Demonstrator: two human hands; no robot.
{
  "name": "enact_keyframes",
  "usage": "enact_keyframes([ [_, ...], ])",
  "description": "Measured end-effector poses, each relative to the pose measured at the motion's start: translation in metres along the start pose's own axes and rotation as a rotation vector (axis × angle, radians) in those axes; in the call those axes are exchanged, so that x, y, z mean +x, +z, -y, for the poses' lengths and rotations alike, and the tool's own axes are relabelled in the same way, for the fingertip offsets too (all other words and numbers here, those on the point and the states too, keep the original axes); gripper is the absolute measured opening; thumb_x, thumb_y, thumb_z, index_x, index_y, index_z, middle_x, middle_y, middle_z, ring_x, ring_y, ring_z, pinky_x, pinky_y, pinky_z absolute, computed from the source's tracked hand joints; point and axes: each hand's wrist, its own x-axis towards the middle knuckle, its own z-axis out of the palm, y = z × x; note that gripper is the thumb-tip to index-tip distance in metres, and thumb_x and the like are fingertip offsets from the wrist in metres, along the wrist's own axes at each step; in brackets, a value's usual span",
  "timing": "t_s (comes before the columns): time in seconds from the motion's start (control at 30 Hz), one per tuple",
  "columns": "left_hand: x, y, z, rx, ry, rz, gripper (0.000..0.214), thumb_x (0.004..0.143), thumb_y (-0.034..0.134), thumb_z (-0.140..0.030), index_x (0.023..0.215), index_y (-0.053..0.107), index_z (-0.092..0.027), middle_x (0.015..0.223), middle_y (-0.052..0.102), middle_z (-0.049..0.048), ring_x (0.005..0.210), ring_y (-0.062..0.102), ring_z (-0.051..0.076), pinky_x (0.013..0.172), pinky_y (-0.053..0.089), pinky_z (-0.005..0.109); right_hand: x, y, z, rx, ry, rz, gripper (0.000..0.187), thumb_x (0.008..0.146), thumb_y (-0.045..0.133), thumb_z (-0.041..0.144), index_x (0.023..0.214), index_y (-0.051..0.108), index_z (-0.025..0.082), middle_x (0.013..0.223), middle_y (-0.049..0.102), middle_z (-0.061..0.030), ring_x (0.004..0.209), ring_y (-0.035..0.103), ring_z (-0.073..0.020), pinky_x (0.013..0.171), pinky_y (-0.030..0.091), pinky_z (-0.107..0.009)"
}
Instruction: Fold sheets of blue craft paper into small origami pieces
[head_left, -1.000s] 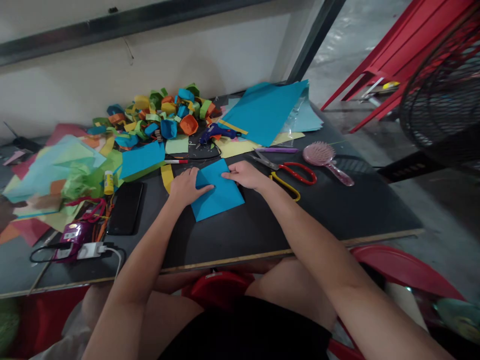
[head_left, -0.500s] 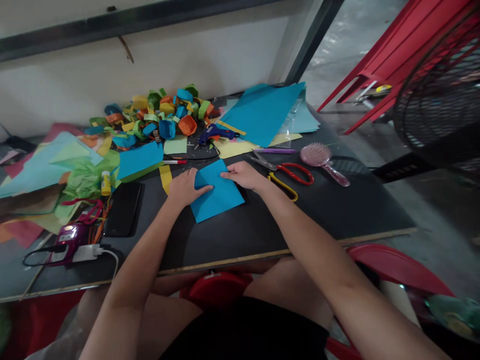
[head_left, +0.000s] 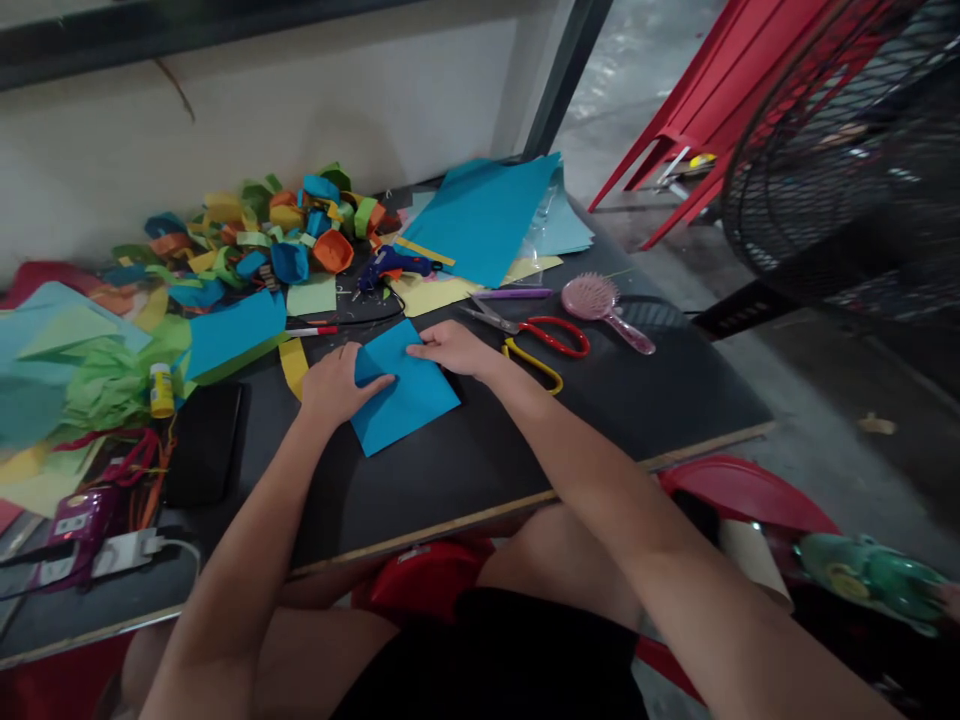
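A blue sheet of paper [head_left: 405, 405] lies on the dark table, turned at a slant in front of me. My left hand [head_left: 335, 384] grips its left edge, thumb stretched over the top and fingers along the side. At the upper right edge, my right hand [head_left: 452, 348] pinches the same sheet between thumb and fingers. Just left of my left hand is a yellow paper strip [head_left: 293, 367]. Red-handled scissors [head_left: 551, 334] and a yellow-handled tool [head_left: 536, 366], its far end hidden, lie to the right of my right hand.
Folded coloured paper pieces [head_left: 289, 235] are heaped at the back, beside a blue glue gun [head_left: 390, 264] and large blue sheets [head_left: 480, 222]. A hairbrush [head_left: 592, 297] lies right, a phone [head_left: 204, 445] and glue stick [head_left: 161, 392] left. A fan [head_left: 832, 170] stands beyond the table's right side.
The view has swung to the right, so everything on the table appears further left. Both hands keep their places on the blue paper, which looks much the same.
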Motion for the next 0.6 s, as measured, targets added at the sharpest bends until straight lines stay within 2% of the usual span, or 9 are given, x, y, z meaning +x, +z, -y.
enact_keyframes([
  [0.3, -0.0011, 0.0009, -0.0002, -0.022, 0.004, 0.023, 0.083, 0.081, 0.038, -0.079, 0.136, 0.046, -0.018, 0.132, 0.058, 0.0164, 0.117, 0.057, 0.033, 0.086, 0.050, 0.037, -0.0021, -0.0001, 0.0035, 0.002, 0.026, 0.003, 0.048, 0.085, 0.059, 0.040, 0.055, 0.027, 0.021, 0.049, 0.023, 0.0070, 0.049, 0.023, -0.0078, 0.054, 0.016, -0.029],
  [0.6, -0.0037, -0.0021, -0.0026, -0.021, 0.030, 0.031, 0.076, 0.085, 0.040, -0.073, 0.133, 0.047, -0.015, 0.129, 0.059, 0.0148, 0.116, 0.058, 0.031, 0.086, 0.049, 0.035, 0.0010, 0.0037, -0.0052, 0.009, 0.018, 0.003, 0.047, 0.083, 0.059, 0.045, 0.056, 0.029, 0.021, 0.048, 0.023, 0.0076, 0.049, 0.024, -0.0074, 0.054, 0.016, -0.027],
])
